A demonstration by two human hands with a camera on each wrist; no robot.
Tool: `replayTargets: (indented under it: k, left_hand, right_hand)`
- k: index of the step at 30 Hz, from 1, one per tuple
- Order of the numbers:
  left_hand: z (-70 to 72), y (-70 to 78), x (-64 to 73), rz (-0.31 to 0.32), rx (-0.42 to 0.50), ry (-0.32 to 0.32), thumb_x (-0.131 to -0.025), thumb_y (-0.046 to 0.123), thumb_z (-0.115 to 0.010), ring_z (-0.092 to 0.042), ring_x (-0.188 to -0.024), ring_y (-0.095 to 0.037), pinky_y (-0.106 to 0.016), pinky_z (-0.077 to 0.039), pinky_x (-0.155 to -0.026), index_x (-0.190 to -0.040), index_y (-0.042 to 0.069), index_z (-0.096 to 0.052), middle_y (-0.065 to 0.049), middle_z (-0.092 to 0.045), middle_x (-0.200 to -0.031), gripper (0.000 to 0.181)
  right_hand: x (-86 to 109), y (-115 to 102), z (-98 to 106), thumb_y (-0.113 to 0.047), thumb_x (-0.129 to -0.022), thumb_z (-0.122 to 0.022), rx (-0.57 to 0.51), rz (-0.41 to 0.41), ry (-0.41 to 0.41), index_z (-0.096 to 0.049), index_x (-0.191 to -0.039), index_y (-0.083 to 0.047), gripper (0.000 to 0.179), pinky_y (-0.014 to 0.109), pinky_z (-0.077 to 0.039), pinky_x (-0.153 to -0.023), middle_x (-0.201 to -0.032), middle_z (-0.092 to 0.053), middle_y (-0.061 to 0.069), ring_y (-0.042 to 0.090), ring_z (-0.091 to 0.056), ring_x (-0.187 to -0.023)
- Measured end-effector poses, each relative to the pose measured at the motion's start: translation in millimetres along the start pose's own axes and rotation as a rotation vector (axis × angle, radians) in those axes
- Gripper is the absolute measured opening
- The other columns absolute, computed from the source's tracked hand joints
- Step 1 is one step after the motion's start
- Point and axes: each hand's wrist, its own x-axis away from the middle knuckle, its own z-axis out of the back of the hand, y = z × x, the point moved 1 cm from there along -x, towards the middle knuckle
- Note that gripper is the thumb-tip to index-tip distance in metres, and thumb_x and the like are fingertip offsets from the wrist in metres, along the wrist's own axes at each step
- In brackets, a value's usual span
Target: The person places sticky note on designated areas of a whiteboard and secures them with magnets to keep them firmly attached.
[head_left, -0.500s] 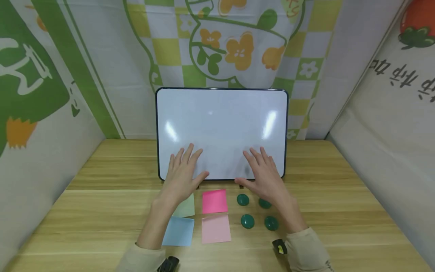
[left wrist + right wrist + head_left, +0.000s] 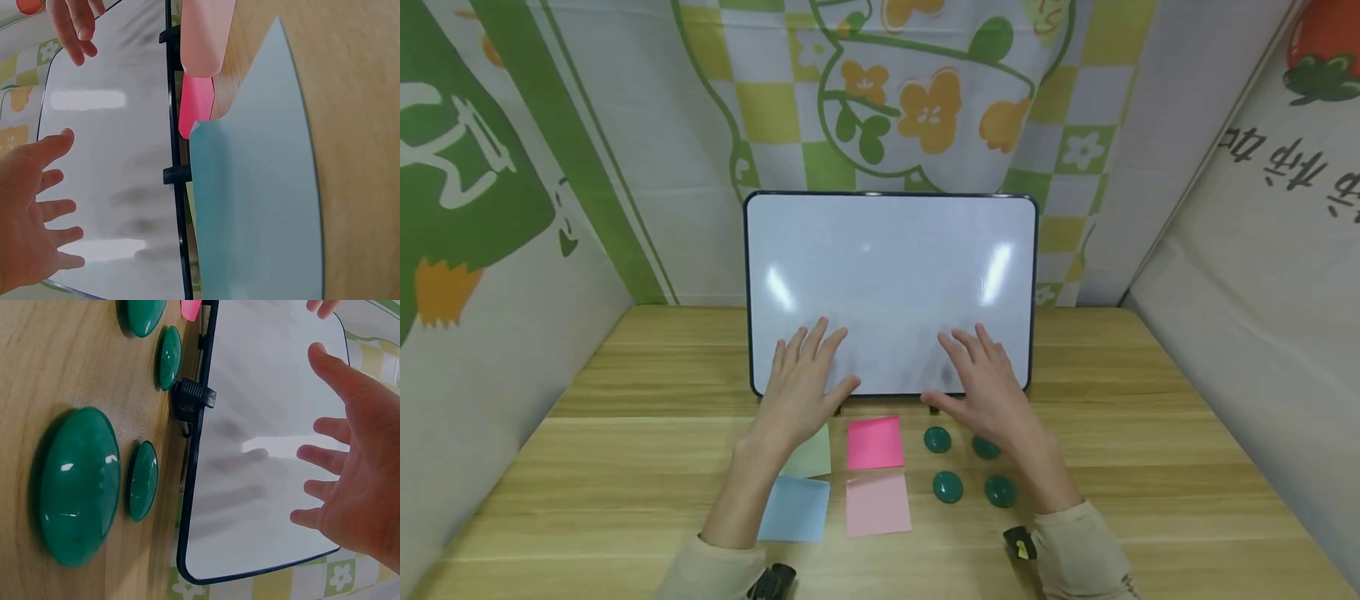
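Observation:
My left hand point(image 2: 796, 396) hovers with fingers spread before the lower left of a black-framed whiteboard point(image 2: 891, 258). Above the table, the right hand point(image 2: 988, 398) is likewise spread in front of the board's lower right, thumb pointing inward. Neither hand holds anything; in both wrist views the palms face the board, apart from it. Below the left hand lie sticky notes: pale green point(image 2: 810, 456), partly hidden by the wrist, blue point(image 2: 795, 510), bright pink point(image 2: 875, 443) and light pink point(image 2: 878, 505). Several glossy green domed discs point(image 2: 947, 487) lie near the right forearm, which partly covers one.
The whiteboard leans upright on small black feet point(image 2: 195, 394) on the wooden table point(image 2: 1150, 467). Behind it hangs a patterned curtain point(image 2: 895, 100); printed cloth walls point(image 2: 1247, 275) stand at both sides. Black wrist devices point(image 2: 772, 582) sit by the sleeves.

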Motion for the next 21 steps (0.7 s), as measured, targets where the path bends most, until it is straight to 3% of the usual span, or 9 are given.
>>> replayTargets:
  k: [8, 21]
  left_hand:
    - [3.0, -1.1, 0.9, 0.002, -0.01, 0.0, -0.098, 0.043, -0.059, -0.024, -0.147, -0.043, -0.064, -0.011, -0.12, -0.153, 0.015, -0.035, -0.016, -0.028, -0.161, 0.067]
    - [4.0, -7.1, 1.4, -0.021, -0.015, 0.01, -0.097, 0.041, -0.06, -0.036, -0.14, -0.039, -0.055, -0.023, -0.119, -0.15, 0.011, -0.04, -0.017, -0.042, -0.152, 0.064]
  right_hand:
    - [0.7, 1.1, -1.3, -0.052, -0.087, -0.07, -0.003, 0.016, -0.002, -0.036, -0.153, -0.01, 0.085, 0.059, -0.024, -0.119, -0.149, -0.043, 0.018, 0.043, -0.025, -0.147]
    - [2.2, -1.2, -0.6, -0.052, -0.086, -0.071, -0.003, -0.007, -0.03, -0.044, -0.149, -0.012, 0.079, 0.057, -0.042, -0.103, -0.139, -0.052, 0.016, 0.037, -0.045, -0.128]
